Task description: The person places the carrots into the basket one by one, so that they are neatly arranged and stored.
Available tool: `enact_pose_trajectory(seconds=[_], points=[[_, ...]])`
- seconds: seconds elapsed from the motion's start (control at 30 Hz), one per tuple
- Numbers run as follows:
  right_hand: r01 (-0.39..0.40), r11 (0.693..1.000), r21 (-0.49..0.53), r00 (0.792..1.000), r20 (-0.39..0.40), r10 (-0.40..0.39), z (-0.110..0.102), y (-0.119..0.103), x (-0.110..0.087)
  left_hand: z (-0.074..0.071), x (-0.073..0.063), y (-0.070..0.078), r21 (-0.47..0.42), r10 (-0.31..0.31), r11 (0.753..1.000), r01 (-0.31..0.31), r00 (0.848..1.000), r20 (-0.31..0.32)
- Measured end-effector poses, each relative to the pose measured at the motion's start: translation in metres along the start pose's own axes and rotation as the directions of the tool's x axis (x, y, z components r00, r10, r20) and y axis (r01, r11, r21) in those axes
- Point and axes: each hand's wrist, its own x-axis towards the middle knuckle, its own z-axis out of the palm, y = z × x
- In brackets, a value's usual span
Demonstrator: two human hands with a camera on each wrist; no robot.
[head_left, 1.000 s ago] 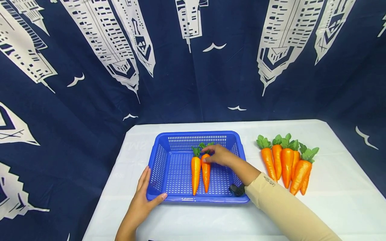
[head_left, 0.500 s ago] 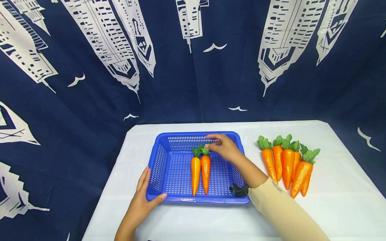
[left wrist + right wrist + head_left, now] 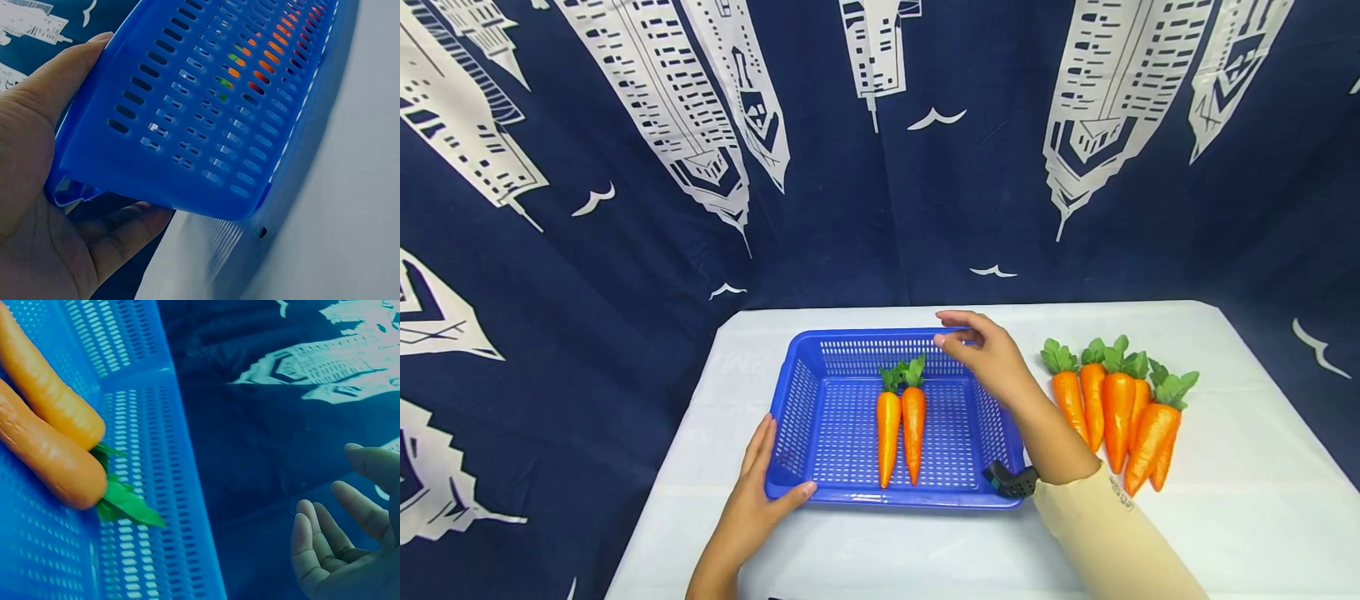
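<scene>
A blue perforated plastic basket stands on the white table. Two orange carrots lie side by side inside, the left carrot and the right carrot, leaves toward the back wall. My left hand holds the basket's front left corner, thumb on the front rim and fingers along the left side; the left wrist view shows the hand around the basket. My right hand is over the back right of the basket with nothing in it, fingers loosely bent; the right wrist view shows the hand apart from the carrots.
Several more carrots with green leaves lie bunched on the table right of the basket, beyond my right forearm. A dark blue curtain with white building prints hangs behind the table. A black device sits at my right wrist.
My right hand has let go of the right carrot's leafy top and moved up and right, away from it. The left hand and basket look unmoved.
</scene>
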Motion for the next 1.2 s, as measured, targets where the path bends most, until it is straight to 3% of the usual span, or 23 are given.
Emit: enact_pose_trajectory(seconds=[0.33, 0.7, 0.83, 1.2], points=[[-0.017, 1.000, 0.012, 0.992, -0.127, 0.019, -0.033, 0.008, -0.012, 0.000, -0.001, -0.001, -0.009, -0.007, 1.000, 0.007, 1.000, -0.003], [-0.116, 0.992, 0.045, 0.965, -0.231, 0.124, -0.064, 0.027, -0.027, 0.001, -0.001, 0.000, -0.021, 0.001, 1.000, 0.000, 1.000, 0.004], [-0.189, 0.982, 0.014, 0.950, -0.251, 0.186, -0.071, 0.035, -0.031, 0.000, -0.001, -0.001, -0.023, 0.005, 1.000, -0.005, 1.000, 0.001], [-0.328, 0.942, 0.066, 0.895, -0.296, 0.333, -0.076, 0.071, -0.042, 0.000, -0.001, 0.000, -0.021, 0.021, 1.000, -0.021, 1.000, -0.001]])
